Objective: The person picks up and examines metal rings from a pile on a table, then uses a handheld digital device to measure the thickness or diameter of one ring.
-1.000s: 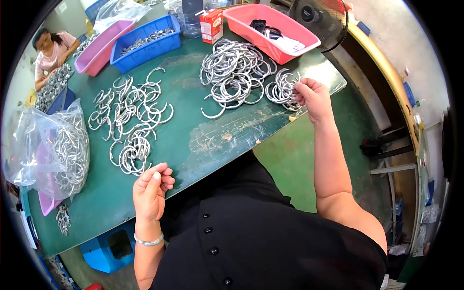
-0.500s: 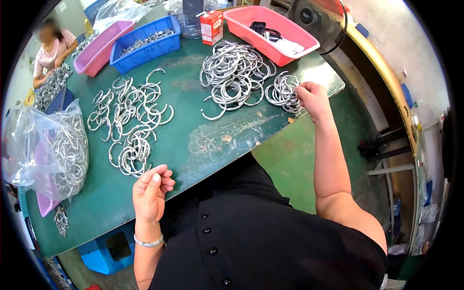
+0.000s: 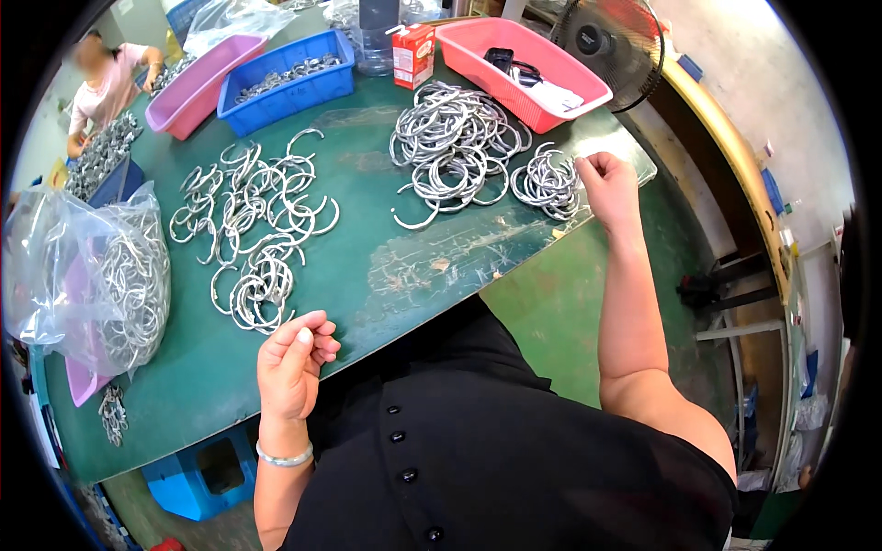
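My right hand (image 3: 613, 190) is closed in a pinch at the right edge of a small pile of silvery C-shaped metal rings (image 3: 546, 186). Whatever lies between its fingertips, if anything, is too small to make out. A larger heap of the same rings (image 3: 457, 138) is just left of that pile. Near the table's front edge, my left hand (image 3: 292, 367) rests palm up with loosely curled fingers, and nothing shows in it. Just beyond its fingertips lies the near end of a loose spread of C-shaped rings (image 3: 257, 286).
On the green table (image 3: 358, 266) stand a pink basket (image 3: 588, 84), a drink carton (image 3: 413, 57), a blue basket (image 3: 285, 103) of metal pieces and a mauve basket (image 3: 184, 96). A clear bag of rings (image 3: 138, 285) stands left. A fan (image 3: 597, 41) and another person (image 3: 108, 87) are beyond.
My right hand has drawn slightly right, away from the small pile, still pinched. The left hand keeps its pose. The view has shifted a little, and the other person's arm has risen.
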A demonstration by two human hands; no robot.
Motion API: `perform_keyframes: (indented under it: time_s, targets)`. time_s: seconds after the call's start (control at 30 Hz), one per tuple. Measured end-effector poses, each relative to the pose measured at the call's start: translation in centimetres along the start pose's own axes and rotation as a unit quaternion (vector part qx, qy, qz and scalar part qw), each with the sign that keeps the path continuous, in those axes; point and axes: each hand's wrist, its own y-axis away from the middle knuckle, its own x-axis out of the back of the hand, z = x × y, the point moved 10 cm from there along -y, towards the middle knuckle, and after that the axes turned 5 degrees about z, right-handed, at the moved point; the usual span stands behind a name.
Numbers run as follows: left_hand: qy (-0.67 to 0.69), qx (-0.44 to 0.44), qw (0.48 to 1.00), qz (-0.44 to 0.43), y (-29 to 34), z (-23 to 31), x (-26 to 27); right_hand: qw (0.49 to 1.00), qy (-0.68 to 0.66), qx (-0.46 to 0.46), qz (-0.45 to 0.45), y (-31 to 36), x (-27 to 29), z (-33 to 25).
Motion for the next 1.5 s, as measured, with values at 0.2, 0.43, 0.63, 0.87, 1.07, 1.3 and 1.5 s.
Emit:
perform_keyframes:
  time_s: [0.2,0.43,0.63,0.87,1.07,1.3,1.5]
  targets:
    - [0.006,-0.006,1.0,-0.002,0.1,0.1,0.0,0.996,-0.083,0.041,-0.008,0.6,-1.3,-4.0]
    - [0.011,-0.014,1.0,-0.001,0.0,0.1,0.1,0.945,-0.121,0.203,-0.228,7.3,-10.8,-13.4]
    - [0.02,-0.004,1.0,0.005,0.3,0.1,0.7,0.85,-0.115,0.363,-0.364,16.2,-17.9,-20.1]
    - [0.04,-0.003,0.999,-0.025,0.3,0.0,0.3,0.83,-0.212,0.235,-0.46,18.6,-21.4,-21.6]
    - [0.057,-0.01,0.998,-0.039,0.5,0.3,0.1,0.793,-0.279,0.001,-0.541,20.2,-25.0,-20.1]
    - [0.056,-0.006,0.998,-0.035,0.5,0.3,0.1,0.776,-0.325,-0.121,-0.527,19.8,-25.1,-19.7]
    - [0.054,-0.01,0.998,-0.04,0.5,0.3,0.1,0.808,-0.28,-0.051,-0.516,18.3,-24.4,-20.1]
